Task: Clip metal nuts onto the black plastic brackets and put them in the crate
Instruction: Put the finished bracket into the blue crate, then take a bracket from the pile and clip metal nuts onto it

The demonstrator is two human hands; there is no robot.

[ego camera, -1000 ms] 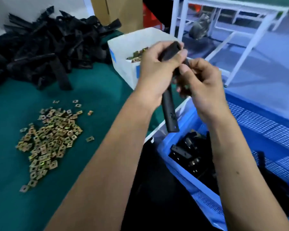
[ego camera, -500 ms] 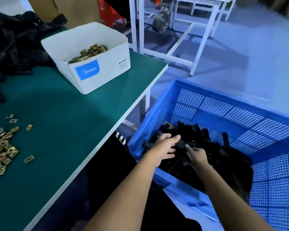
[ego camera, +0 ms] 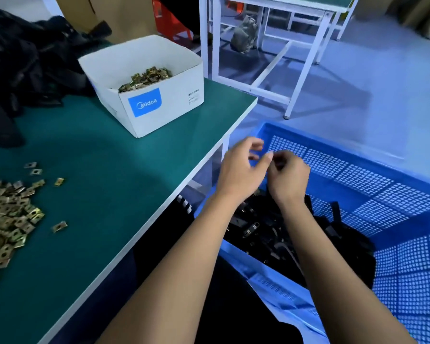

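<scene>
- I had only one view, a wide-angle camera worn on the head, looking forward and down.
- It sat close above both forearms, with the green table (ego camera: 104, 175) at left and the blue crate (ego camera: 358, 175) at right.

- White cardboard box (ego camera: 159, 105) on the green table (ego camera: 114, 170), at about 11 o'clock in view: blue label (ego camera: 144, 102) on its front face reads "Midea" in white, with a round logo mark left of the word.
- Same face, toward 3 o'clock from the label: small grey print (ego camera: 193, 98), a few lines, starting "SW"; the rest is too small and blurred to read.
- No other readable text.
</scene>
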